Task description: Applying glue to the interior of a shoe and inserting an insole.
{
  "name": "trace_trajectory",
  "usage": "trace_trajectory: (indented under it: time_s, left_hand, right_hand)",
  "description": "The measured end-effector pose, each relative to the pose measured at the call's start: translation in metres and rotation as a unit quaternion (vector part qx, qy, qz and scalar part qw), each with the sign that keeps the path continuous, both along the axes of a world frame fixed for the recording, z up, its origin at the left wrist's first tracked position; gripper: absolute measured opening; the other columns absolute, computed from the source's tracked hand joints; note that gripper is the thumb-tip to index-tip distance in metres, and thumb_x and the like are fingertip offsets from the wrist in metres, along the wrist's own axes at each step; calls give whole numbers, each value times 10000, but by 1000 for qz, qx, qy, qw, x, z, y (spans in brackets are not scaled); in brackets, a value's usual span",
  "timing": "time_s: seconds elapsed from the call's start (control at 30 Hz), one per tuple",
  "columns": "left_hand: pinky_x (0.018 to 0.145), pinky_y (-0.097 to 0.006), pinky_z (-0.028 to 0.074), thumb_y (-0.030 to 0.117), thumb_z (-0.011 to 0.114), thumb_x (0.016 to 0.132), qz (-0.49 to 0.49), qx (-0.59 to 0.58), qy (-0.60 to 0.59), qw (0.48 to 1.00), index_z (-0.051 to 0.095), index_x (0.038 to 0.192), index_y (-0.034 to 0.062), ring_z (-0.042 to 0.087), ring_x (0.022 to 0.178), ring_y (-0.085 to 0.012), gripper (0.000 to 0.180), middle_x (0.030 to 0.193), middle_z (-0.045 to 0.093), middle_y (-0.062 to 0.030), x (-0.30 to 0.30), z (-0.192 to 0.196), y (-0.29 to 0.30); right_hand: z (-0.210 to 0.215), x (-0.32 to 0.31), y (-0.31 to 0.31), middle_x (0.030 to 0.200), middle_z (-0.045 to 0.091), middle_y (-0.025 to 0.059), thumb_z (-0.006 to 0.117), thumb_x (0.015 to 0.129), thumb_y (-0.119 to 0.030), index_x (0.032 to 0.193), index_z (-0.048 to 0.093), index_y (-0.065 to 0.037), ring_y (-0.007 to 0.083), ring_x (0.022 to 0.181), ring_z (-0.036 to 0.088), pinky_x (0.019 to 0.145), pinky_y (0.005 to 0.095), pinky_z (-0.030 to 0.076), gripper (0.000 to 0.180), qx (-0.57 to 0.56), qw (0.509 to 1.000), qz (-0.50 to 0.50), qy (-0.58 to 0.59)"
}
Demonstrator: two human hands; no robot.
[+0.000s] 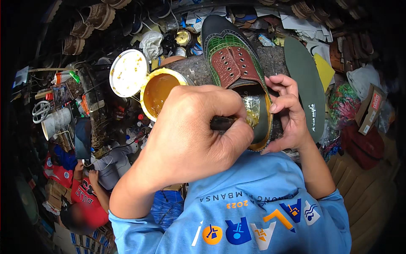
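Note:
My left hand (190, 131) is closed around the dark handle of a brush (222, 123). The brush's glue-smeared tip dips into the open heel of a shoe (231, 67) with black toe, green crocodile-pattern sides and a brown eyelet panel. No laces run through it. At the heel's right edge, my right hand (289, 112) grips the shoe's rim between thumb and fingers. Left of the shoe, partly behind my left hand, stands an open can of amber glue (160, 91). Its smeared white lid (128, 73) leans beside it. A green-grey insole (303, 80) lies right of the shoe.
Brown shoes (99, 16) line the back left. A yellow-smeared tin (183, 37) sits behind the glue can. Scissors (41, 111) and a white mug (57, 122) are at the left. A person in red (89, 194) sits lower left. A cardboard box (372, 109) lies at the right.

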State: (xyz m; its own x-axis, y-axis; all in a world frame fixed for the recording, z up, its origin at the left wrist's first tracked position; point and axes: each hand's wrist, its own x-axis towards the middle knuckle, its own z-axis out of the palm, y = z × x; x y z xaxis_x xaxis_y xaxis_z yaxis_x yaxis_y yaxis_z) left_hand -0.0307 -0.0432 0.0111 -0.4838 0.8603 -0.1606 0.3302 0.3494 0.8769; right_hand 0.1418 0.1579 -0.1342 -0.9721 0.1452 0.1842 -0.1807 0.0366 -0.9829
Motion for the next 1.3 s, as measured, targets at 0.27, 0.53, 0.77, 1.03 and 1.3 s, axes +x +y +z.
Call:
trace_trajectory:
  time_s: [0.27,0.53,0.77,1.03,1.3]
  left_hand:
    - [582,-348,484,-23,698,798,-26,103,4,994,700,829,-36,633,615,-224,33,718,666,-115,4,-15,4]
    - [560,-337,481,-34,708,742,-28,110,3,994,708,832,-32,617,588,-259,90,693,632,-105,11,-13,3]
    - [538,-341,473,-61,694,731,-31,116,-29,992,707,843,-35,607,578,-244,116,700,626,-113,12,-12,3]
    - [578,-362,509,-53,714,678,-79,77,-45,993,746,907,-39,645,655,-267,232,772,646,-127,-2,-9,-1]
    - [581,-338,502,-49,659,633,-100,71,-77,989,769,893,-18,641,646,-237,285,746,639,-98,-19,-14,7]
  right_hand:
    - [1,-1,-1,1530,291,183,1070,489,-378,1165,634,-203,393,1428,377,1157,508,376,824,-23,1000,4,5]
    - [2,-1,3,1530,291,183,1072,474,-371,1152,630,-224,389,1434,367,1144,510,385,824,-4,1000,13,-5]
    - [4,-2,1,1529,300,181,1070,481,-387,1144,630,-225,378,1412,401,1128,486,389,813,-4,1000,4,-16]
    - [1,1,-2,1521,285,198,1064,501,-390,1133,632,-209,405,1432,369,1146,527,401,787,-41,999,-7,2]
    - [4,-2,-3,1512,287,203,1062,509,-389,1111,642,-180,405,1413,381,1130,537,412,763,-28,1000,-3,-5]
